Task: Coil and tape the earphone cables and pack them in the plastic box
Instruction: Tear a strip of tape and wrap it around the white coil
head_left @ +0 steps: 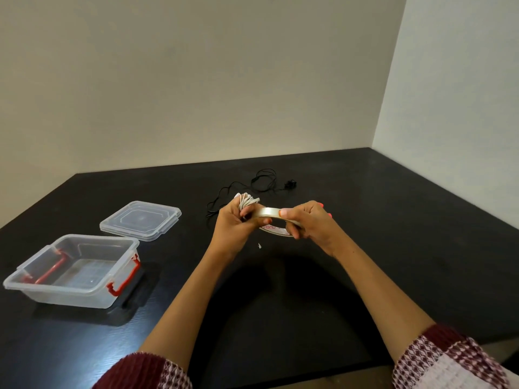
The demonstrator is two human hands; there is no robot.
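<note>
Head view: my left grip (pixel 235 223) is curled round the coiled white earphone cable (pixel 247 202), held above the middle of the table (pixel 393 220). My right grip (pixel 310 223) pinches the tape roll (pixel 270 212) just beside it, thumb on the outer face. The coil is light and springy, I judge, so it wants squeezing across its waist or the loops fan out. The tape is stiff at the ring and flimsy at the free end. Both forearms converge, wrists raised. A black earphone cable (pixel 264 181) lies loose toward the far edge. The plastic box (pixel 28 279) sits open near the left edge, its lid (pixel 140 220) beside it.
</note>
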